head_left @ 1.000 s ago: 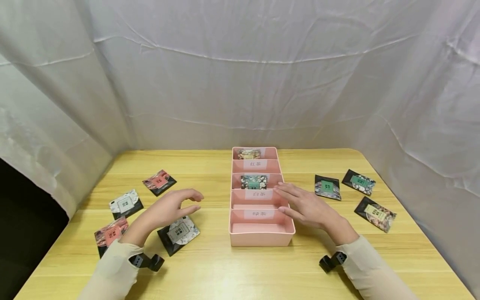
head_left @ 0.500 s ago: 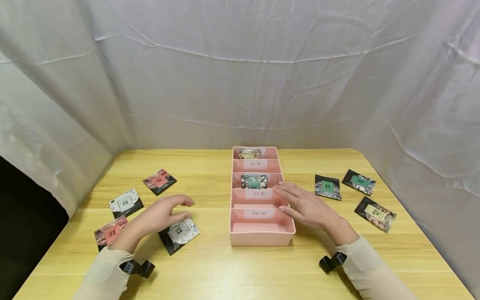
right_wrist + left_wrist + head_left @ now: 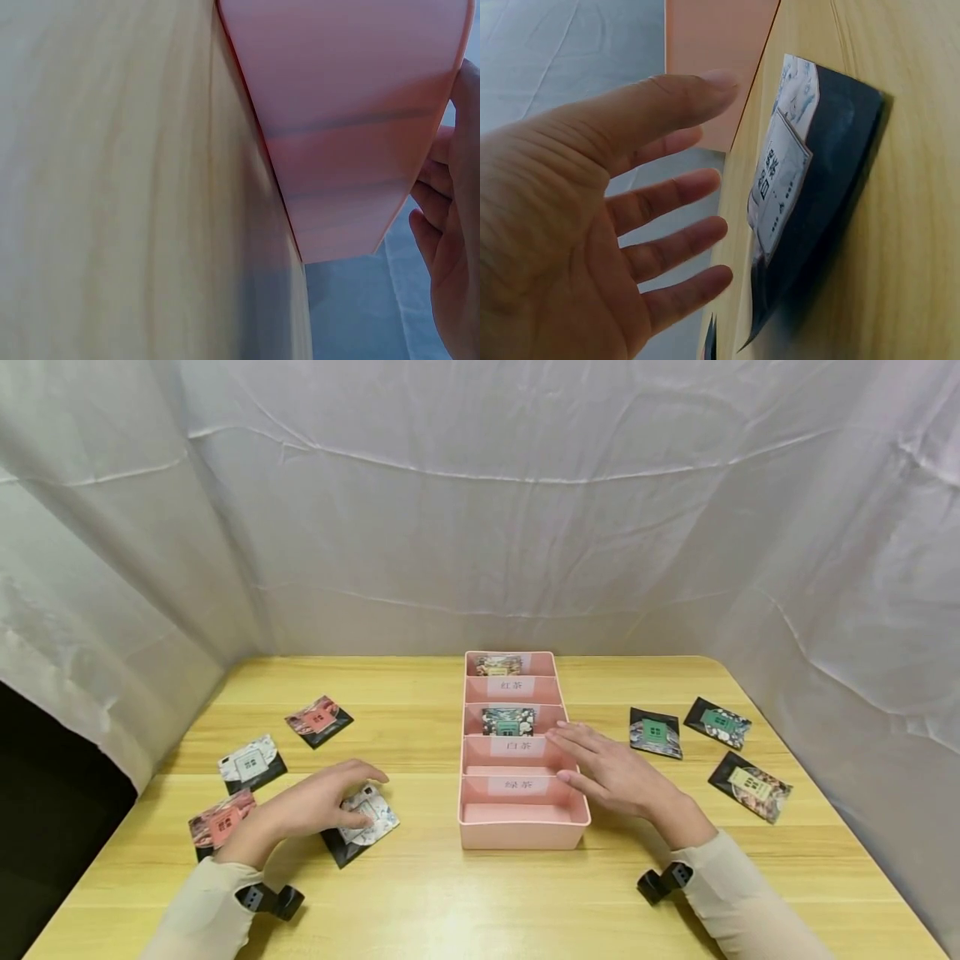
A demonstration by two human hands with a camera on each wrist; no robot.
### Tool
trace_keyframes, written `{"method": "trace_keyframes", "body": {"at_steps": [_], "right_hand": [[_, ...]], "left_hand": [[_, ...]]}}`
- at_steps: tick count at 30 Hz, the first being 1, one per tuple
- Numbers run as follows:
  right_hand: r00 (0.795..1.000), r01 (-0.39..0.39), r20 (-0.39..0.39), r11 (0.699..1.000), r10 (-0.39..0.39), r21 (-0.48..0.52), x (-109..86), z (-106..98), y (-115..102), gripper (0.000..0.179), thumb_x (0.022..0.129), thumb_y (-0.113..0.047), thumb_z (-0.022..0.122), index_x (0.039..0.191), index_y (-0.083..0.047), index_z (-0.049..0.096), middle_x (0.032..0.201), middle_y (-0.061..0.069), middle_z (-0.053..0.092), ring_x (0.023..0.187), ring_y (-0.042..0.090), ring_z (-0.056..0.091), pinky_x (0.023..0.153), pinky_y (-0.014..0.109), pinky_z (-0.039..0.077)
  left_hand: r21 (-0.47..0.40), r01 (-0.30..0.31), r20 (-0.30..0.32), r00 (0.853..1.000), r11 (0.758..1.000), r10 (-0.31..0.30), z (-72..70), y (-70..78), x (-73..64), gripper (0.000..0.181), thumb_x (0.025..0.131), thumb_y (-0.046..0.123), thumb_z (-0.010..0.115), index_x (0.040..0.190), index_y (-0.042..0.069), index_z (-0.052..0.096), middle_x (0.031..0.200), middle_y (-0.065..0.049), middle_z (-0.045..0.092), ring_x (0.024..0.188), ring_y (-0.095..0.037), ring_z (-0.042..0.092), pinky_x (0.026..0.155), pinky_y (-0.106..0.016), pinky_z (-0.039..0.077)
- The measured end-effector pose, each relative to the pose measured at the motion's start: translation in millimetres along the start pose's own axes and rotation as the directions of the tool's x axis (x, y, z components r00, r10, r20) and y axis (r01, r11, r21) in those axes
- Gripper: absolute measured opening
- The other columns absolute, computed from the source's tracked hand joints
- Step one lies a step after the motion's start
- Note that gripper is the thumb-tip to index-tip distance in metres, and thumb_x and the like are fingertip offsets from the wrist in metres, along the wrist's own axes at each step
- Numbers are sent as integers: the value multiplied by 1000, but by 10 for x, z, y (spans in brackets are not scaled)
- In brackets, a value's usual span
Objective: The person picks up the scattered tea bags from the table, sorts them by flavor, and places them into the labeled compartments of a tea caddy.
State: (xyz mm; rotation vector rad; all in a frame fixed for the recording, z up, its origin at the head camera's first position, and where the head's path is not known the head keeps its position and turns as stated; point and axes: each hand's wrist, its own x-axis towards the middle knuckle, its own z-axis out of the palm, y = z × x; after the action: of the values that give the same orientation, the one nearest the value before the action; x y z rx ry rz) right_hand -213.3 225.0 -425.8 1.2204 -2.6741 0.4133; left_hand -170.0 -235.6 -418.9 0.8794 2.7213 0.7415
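Observation:
My left hand (image 3: 322,797) hovers low over a black-and-white tea sachet (image 3: 384,820), its thumb overlapping the sachet in the head view. In the left wrist view the fingers are spread and the hand holds nothing; that sachet (image 3: 832,142) lies just beyond the fingertips. My right hand (image 3: 615,772) rests its fingers on the right rim of a pink divided box (image 3: 525,838). Paper labels mark the box's dividers. One sachet with a cream label (image 3: 498,667) stands in the rear compartment, and a green-labelled sachet (image 3: 508,723) stands in a middle one.
On the left lie two red sachets (image 3: 318,720) and another white sachet (image 3: 251,762). To the right of the box are two green-labelled sachets (image 3: 655,732) and one cream-labelled sachet (image 3: 750,787). A grey curtain (image 3: 480,543) encloses the wooden table (image 3: 480,910).
My left hand has drawn back to the left and lowered toward the nearest white sachet. The right hand stays on the box rim.

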Motion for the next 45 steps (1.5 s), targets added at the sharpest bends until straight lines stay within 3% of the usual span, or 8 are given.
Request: {"method": "trace_keyframes", "body": {"at_steps": [5, 16, 31, 39, 45], "right_hand": [[1000, -2, -3, 1000, 2, 1, 0, 1, 7, 59, 101, -41, 52, 152, -14, 38, 153, 11, 39, 141, 30, 33, 111, 52, 31], [999, 20, -26, 1000, -21, -17, -7, 16, -4, 58, 101, -41, 51, 151, -13, 39, 152, 12, 40, 139, 32, 35, 110, 52, 33], [1000, 8, -24, 1000, -8, -12, -13, 24, -2, 59, 101, -41, 51, 152, -14, 39, 152, 11, 40, 139, 31, 35, 110, 52, 34], [999, 15, -31, 1000, -16, -13, -9, 29, -1, 58, 100, -40, 52, 151, -14, 40, 151, 11, 41, 139, 31, 36, 109, 51, 35], [999, 21, -34, 1000, -21, -16, -4, 36, 5, 58, 101, -39, 52, 151, -13, 40, 151, 12, 41, 139, 30, 36, 109, 51, 35]], "left_hand": [[-26, 2, 31, 1000, 1000, -1, 1, -28, -2, 61, 80, 23, 82, 133, 9, 56, 136, -11, 52, 123, -33, 49, 100, -53, 43], [14, 15, 55, 998, 1000, -15, 5, -83, -25, 69, 77, 24, 84, 137, 7, 53, 139, -15, 51, 128, -40, 45, 102, -58, 39], [35, -22, 38, 999, 999, 21, 27, -119, -12, 67, 75, 26, 85, 134, 8, 57, 135, -13, 55, 125, -40, 47, 101, -58, 39], [17, 23, 19, 1000, 1000, -24, 39, -87, -9, 70, 76, 18, 84, 138, 8, 53, 140, -15, 49, 123, -36, 50, 99, -54, 44], [41, 39, -33, 999, 998, -38, 29, -79, -12, 74, 75, 23, 84, 140, 7, 53, 134, -12, 50, 111, -27, 57, 95, -49, 49]]}}
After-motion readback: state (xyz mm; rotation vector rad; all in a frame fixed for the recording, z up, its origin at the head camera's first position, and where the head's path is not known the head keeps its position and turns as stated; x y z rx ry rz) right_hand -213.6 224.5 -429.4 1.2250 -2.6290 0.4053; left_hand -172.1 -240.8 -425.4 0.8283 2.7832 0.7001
